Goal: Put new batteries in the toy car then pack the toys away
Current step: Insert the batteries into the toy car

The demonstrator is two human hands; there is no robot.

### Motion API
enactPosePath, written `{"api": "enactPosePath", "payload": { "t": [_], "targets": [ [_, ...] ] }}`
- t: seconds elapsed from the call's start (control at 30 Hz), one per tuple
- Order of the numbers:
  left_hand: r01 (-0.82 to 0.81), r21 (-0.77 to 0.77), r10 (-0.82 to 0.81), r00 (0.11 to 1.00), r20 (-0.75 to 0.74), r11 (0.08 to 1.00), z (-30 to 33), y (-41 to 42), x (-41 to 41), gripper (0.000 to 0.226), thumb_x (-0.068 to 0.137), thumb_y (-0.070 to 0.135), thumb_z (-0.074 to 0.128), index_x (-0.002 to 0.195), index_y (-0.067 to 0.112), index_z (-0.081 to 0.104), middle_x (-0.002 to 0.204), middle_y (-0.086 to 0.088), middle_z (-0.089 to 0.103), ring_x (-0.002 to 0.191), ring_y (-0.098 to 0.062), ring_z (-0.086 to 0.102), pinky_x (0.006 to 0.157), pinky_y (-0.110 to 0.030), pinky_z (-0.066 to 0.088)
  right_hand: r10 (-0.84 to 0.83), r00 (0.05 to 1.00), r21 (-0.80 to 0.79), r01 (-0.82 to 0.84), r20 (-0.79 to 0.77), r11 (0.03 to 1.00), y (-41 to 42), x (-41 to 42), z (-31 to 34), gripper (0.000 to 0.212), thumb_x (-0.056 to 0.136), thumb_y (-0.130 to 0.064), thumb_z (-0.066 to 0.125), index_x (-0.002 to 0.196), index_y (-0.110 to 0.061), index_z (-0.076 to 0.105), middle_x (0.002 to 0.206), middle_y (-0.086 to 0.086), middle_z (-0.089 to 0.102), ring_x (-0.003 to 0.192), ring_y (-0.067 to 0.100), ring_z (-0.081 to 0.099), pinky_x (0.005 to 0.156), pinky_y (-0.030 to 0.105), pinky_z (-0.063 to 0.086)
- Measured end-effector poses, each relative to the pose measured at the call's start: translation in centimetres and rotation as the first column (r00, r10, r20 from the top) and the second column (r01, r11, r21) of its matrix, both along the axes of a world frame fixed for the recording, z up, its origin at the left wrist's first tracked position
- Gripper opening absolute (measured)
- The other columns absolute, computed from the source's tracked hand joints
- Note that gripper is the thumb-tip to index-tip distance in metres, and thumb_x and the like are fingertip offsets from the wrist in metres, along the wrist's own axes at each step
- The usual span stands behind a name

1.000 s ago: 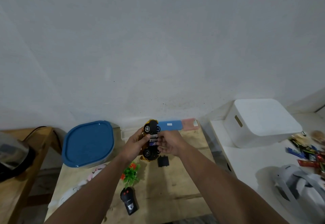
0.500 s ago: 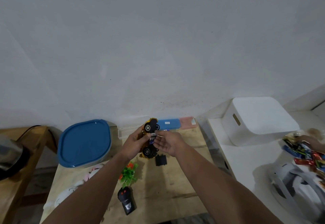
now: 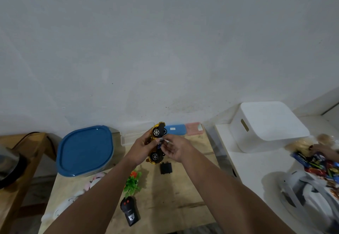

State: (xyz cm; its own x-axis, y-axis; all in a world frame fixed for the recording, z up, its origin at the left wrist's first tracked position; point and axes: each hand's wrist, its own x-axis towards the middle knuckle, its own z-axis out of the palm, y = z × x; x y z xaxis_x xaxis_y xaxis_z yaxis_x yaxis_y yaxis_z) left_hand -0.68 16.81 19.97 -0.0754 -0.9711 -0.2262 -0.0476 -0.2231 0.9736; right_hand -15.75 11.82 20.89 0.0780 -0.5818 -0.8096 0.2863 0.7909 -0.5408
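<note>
A yellow toy car [image 3: 157, 132] with black wheels is held upside down above the wooden table [image 3: 176, 193], its underside facing me. My left hand [image 3: 140, 148] grips the car's body from the left. My right hand [image 3: 175, 148] pinches a small battery [image 3: 164, 140] at the car's open battery bay. The black battery cover [image 3: 166, 168] lies on the table just below the car. A black remote control [image 3: 129, 210] with red buttons lies near the table's front edge.
A container with a blue lid [image 3: 85, 150] stands at the table's back left. Blue and pink cases [image 3: 183, 129] lie along the wall. A small fake plant [image 3: 133, 182] stands beside my left forearm. A white bin [image 3: 266, 125] and colourful packets [image 3: 319, 162] sit on the white surface to the right.
My right hand has drawn slightly away from the car's underside with the battery pinched in its fingertips. The view has drifted a little to the right.
</note>
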Motion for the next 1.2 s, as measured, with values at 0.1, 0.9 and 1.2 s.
{"api": "enactPosePath", "payload": {
  "t": [0.1,0.9,1.2],
  "targets": [
    [0.006,-0.005,-0.006,1.000,0.009,1.000,-0.2,-0.1,0.0,0.038,0.102,0.022,0.064,0.131,0.046,0.061,0.119,0.015,0.075,0.112,-0.003,0.069,0.095,-0.026,0.055,0.004,1.000,-0.020,-0.004,-0.011,1.000,0.1,0.0,0.1,0.031,0.084,-0.009,0.078,0.111,-0.001,0.066,0.088,0.017,0.074,0.077,0.026,0.073,0.059,0.033,0.061],
    [-0.020,0.001,0.020,1.000,-0.016,1.000,-0.2,0.2,-0.4,0.037,0.102,0.024,0.063,0.129,0.049,0.062,0.121,0.011,0.075,0.115,-0.010,0.070,0.102,-0.037,0.055,-0.036,0.998,-0.006,0.037,0.053,0.999,0.8,-0.8,0.7,0.033,0.083,-0.012,0.081,0.111,-0.001,0.067,0.090,0.014,0.076,0.081,0.024,0.073,0.066,0.032,0.063],
    [-0.168,0.196,0.208,0.956,-0.205,0.966,-0.7,0.4,0.3,0.036,0.103,0.035,0.059,0.139,0.040,0.061,0.125,0.000,0.074,0.113,-0.022,0.072,0.084,-0.042,0.061,-0.169,0.974,-0.126,0.189,0.150,0.974,0.0,-2.3,1.0,0.017,0.089,-0.001,0.070,0.106,0.004,0.066,0.106,0.021,0.074,0.098,0.030,0.073,0.073,0.041,0.062]
  ]
}}
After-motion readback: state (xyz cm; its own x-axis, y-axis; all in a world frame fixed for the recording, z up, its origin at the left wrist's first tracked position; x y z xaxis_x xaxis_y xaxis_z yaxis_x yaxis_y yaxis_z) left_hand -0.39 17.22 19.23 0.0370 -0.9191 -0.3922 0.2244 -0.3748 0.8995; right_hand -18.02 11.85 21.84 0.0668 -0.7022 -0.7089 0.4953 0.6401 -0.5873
